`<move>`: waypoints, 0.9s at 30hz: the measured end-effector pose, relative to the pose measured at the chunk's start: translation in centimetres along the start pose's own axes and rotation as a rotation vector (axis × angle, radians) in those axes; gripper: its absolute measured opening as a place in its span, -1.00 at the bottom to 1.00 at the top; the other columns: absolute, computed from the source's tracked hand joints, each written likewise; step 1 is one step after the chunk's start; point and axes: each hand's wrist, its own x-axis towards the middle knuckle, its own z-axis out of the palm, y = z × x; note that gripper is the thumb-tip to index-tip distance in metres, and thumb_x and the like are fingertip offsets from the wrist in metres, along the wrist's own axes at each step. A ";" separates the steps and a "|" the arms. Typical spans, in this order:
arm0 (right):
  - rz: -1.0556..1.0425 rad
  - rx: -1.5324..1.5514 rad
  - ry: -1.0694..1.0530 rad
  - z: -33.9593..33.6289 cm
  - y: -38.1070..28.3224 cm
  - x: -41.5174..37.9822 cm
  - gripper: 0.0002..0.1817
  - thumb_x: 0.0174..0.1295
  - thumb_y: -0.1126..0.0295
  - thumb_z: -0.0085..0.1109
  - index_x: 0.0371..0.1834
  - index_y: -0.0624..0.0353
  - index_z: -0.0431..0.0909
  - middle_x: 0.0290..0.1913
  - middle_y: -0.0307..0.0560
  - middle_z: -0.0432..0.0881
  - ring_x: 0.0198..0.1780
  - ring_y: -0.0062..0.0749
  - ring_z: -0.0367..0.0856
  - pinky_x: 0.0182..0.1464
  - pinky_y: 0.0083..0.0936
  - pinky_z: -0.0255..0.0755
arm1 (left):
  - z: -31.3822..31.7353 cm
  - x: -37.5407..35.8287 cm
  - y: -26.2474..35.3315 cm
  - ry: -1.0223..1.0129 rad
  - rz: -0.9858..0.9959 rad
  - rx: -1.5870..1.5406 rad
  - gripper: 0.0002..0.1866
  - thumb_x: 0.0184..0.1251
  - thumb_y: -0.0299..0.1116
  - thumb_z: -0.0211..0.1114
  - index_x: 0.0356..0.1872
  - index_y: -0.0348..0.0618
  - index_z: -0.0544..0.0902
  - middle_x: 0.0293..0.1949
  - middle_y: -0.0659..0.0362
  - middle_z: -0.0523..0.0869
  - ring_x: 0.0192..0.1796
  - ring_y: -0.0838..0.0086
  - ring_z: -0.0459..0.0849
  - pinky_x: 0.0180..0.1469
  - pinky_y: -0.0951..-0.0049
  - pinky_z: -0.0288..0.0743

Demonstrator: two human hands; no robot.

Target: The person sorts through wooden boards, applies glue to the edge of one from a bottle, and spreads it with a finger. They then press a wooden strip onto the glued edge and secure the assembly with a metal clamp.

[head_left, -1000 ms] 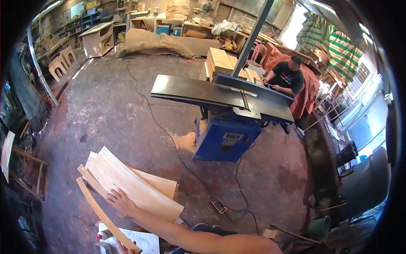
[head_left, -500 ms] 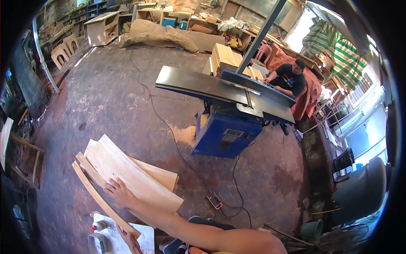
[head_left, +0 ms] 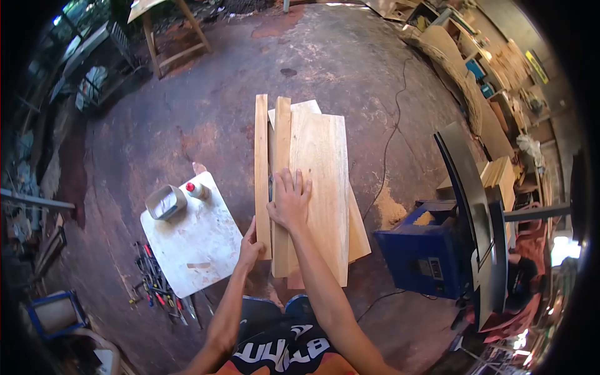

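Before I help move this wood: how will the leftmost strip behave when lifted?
The strip is probably stiff, being solid-looking wood with straight edges. Its slimness suggests it's fairly light. With the left hand near one end, the far end may dip or swing.

Right hand [head_left: 290, 201] palm down, left hand [head_left: 252, 245] curled

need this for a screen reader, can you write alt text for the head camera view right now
From above, a person's left hand holds a narrow wood strip while the right hand rests across a second strip and a wide board. At left, a white tabletop bears a red-capped bottle and a container; at right stands a blue machine.
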 end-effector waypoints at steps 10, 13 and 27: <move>-0.072 0.027 -0.038 0.3 0.2 0.5 -0.12 -0.14 0.29 0.25 0.41 0.18 0.26 0.48 0.15 0.18 0.50 0.24 -0.02 0.45 0.22 -0.22 | 0.4 -3.4 1.7 -0.042 -0.003 -0.146 -0.03 -0.15 -0.67 0.01 0.53 -0.26 0.10 0.46 0.14 0.29 0.44 0.47 0.28 0.45 0.50 0.08; -0.096 0.021 -0.031 0.5 0.6 0.6 -0.11 -0.15 0.29 0.25 0.41 0.20 0.26 0.46 0.16 0.20 0.50 0.22 -0.01 0.45 0.20 -0.21 | 0.1 -5.9 0.6 -0.054 -0.017 -0.190 -0.04 -0.15 -0.67 0.02 0.52 -0.28 0.10 0.47 0.11 0.27 0.47 0.45 0.24 0.46 0.49 0.05; -0.106 0.108 -0.117 -2.0 3.7 0.2 -0.17 -0.12 0.31 0.19 0.39 0.16 0.29 0.40 0.01 0.35 0.48 0.10 0.11 0.44 0.12 -0.16 | 4.4 -9.0 1.1 -0.116 -0.027 0.034 -0.03 0.01 -0.71 0.12 0.56 -0.24 -0.05 0.43 0.13 0.30 0.34 0.51 0.34 0.31 0.62 0.20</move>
